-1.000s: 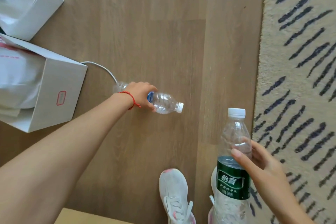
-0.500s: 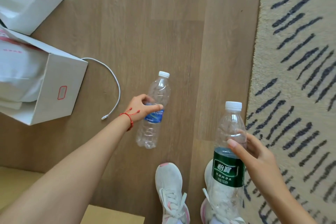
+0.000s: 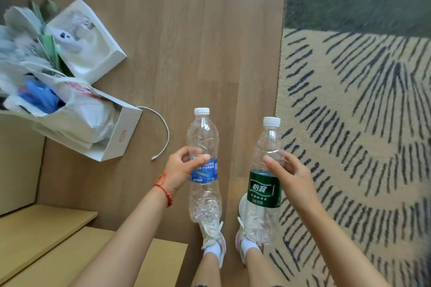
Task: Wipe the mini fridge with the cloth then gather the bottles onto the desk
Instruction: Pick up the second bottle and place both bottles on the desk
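My left hand (image 3: 180,171) grips a clear empty bottle with a blue label (image 3: 203,144) around its middle, held upright above the wooden floor. My right hand (image 3: 290,176) grips a second clear bottle with a green label (image 3: 265,190), also upright, just right of the first. Both bottles have white caps. The mini fridge, the cloth and the desk are out of view.
A white paper bag (image 3: 116,137) and an open white box (image 3: 93,42) with flowers lie on the floor at the left, with a white cable (image 3: 163,128) beside them. A patterned rug (image 3: 349,123) covers the right. Light wooden steps (image 3: 46,240) sit at lower left. My shoes (image 3: 213,235) are below the bottles.
My left hand picked the blue-label bottle off the floor and raised it upright beside the green-label bottle. The view rose and pulled back from the floor.
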Demonstrator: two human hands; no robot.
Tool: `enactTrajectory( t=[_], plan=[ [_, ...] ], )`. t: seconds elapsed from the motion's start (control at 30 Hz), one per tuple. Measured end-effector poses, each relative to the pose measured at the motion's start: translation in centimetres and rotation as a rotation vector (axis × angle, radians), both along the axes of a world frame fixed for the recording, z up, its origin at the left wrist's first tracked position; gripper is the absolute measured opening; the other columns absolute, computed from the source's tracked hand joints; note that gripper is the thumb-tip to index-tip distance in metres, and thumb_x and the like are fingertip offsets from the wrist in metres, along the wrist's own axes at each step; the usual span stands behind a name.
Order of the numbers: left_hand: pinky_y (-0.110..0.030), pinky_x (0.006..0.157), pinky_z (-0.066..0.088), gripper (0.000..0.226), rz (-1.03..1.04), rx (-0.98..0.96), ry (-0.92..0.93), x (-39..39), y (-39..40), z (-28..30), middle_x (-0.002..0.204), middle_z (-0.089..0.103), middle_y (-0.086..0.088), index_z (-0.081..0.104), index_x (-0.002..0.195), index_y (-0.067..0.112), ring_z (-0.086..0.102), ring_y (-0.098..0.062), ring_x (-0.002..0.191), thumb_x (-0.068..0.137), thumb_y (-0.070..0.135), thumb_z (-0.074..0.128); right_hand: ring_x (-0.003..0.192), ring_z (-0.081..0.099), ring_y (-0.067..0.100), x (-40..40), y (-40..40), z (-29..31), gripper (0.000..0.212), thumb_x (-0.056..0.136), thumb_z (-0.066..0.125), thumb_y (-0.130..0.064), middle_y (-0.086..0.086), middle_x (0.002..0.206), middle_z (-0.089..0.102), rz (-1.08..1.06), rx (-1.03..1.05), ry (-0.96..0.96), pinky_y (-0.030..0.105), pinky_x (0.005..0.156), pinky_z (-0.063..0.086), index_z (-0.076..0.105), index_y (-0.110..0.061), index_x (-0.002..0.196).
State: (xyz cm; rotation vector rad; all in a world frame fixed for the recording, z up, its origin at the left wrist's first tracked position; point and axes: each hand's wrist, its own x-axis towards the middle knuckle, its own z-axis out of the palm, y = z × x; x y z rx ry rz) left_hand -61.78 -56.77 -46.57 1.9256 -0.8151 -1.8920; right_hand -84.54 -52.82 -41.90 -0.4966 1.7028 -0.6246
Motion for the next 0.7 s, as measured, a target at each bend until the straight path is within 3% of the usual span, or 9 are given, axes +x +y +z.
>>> enactTrajectory(
  t=[0.2, 0.3, 0.43, 0.7],
  plan=[
    [-0.016, 0.058, 0.049, 0.050, 0.029, -0.103, 0.051, -0.8, 0.4, 12.5, 0.075, 0.066, 0.007, 0.062, 0.082, 0.017, 0.064, -0.002, 0.068, 0.042, 0.045, 0.074, 0.097, 0.062, 0.014, 0.0, -0.5, 10.9, 0.051, 0.078, 0.064, -0.038, 0.001, 0.105, 0.066, 0.019, -0.040, 0.026, 0.024, 0.075, 0.046, 0.054, -0.016, 0.122],
    [-0.014, 0.058, 0.050, 0.037, 0.042, -0.156, 0.067, -0.9, 0.8, 18.1, 0.078, 0.064, 0.002, 0.061, 0.081, 0.015, 0.062, -0.010, 0.071, 0.051, 0.033, 0.074, 0.091, 0.062, 0.009, 0.5, -0.4, 16.4, 0.038, 0.082, 0.061, -0.033, -0.004, 0.098, 0.066, 0.006, -0.081, 0.011, 0.022, 0.070, 0.046, 0.057, -0.017, 0.116],
    [-0.013, 0.057, 0.050, 0.055, 0.054, -0.223, 0.066, -0.3, 1.6, 24.8, 0.078, 0.064, 0.001, 0.060, 0.083, 0.016, 0.063, -0.002, 0.066, 0.040, 0.049, 0.070, 0.090, 0.064, 0.011, 1.5, 0.3, 22.8, 0.032, 0.083, 0.060, -0.031, -0.002, 0.098, 0.068, 0.028, -0.116, -0.014, 0.023, 0.070, 0.047, 0.059, -0.018, 0.112],
    [-0.011, 0.055, 0.048, 0.057, 0.086, -0.347, 0.074, 1.8, 4.0, 34.9, 0.079, 0.064, 0.001, 0.061, 0.085, 0.015, 0.064, 0.002, 0.063, 0.042, 0.052, 0.068, 0.089, 0.066, 0.017, 3.4, 1.6, 33.0, 0.026, 0.084, 0.058, -0.032, 0.002, 0.097, 0.070, 0.059, -0.215, -0.036, 0.025, 0.069, 0.047, 0.061, -0.020, 0.107]
  ],
)
